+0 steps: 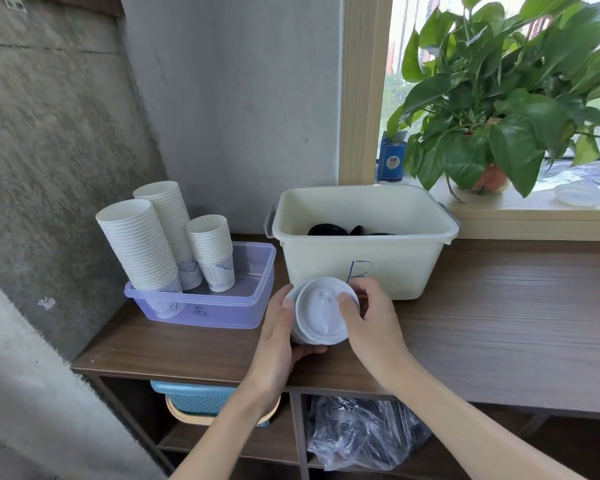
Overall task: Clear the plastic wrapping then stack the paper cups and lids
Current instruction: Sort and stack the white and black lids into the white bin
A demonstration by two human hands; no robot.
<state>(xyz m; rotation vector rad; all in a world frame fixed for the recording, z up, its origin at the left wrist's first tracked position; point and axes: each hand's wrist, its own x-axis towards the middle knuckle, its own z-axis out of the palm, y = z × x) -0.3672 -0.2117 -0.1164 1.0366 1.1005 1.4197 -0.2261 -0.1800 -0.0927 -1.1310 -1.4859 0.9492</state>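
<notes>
Lids point(321, 311), a white stack, were held just in front of the cream bin point(361, 258), the left hand point(278, 337) curled round their side, the right hand point(371, 317) pinching the top rim. Paper cups point(142, 244) stood left of the bin.

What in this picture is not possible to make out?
Head view only:
- Count of white lids: left hand and right hand cover the stack.
- black lids: mostly behind the front wall of the cream bin.
- plastic bag on lower shelf: contents obscured by crinkled film.
</notes>
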